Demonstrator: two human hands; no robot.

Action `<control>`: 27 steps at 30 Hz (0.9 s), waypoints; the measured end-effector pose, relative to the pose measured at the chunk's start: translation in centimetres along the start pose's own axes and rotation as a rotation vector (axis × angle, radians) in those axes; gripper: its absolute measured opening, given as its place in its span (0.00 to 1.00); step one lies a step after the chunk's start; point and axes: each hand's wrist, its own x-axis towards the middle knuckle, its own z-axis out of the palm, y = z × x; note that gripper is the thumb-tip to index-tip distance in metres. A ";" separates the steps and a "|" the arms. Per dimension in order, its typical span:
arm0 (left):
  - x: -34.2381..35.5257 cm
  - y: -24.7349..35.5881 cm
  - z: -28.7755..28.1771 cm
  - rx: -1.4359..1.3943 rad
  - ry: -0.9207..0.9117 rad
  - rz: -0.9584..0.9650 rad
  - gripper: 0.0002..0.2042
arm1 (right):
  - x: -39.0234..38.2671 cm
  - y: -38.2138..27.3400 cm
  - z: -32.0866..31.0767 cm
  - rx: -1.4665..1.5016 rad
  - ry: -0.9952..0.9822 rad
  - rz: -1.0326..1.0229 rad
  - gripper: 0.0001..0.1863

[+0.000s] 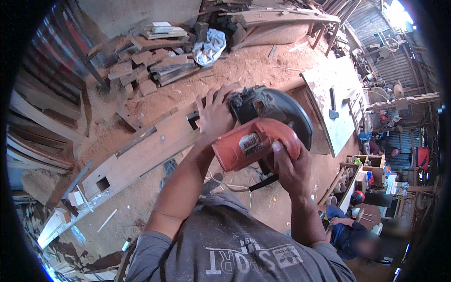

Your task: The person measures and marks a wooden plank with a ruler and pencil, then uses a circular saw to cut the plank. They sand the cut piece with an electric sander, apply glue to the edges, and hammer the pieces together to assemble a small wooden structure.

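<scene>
The saw is clamped in the fingers of the right hand; if it kicked back, the left hand, fingers spread beside it over the board, could be cut.

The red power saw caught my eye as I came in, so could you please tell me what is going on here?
The wearer's right hand grips the red power saw, which sits over a long wooden beam. The left hand is spread beside the saw's black front; its exact contact is unclear. Off to the right, another person sits.
</scene>
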 end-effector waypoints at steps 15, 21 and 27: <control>0.0 -0.3 0.8 0.139 -0.006 0.043 0.24 | 1.0 0.6 -0.2 -0.016 -0.023 -0.085 0.18; 0.0 -0.1 -0.2 0.148 -0.108 0.059 0.26 | 0.8 0.0 0.1 -0.034 0.007 -0.073 0.16; -0.1 -0.2 0.4 0.200 -0.065 0.041 0.27 | 1.2 0.6 0.3 -0.100 0.032 -0.170 0.12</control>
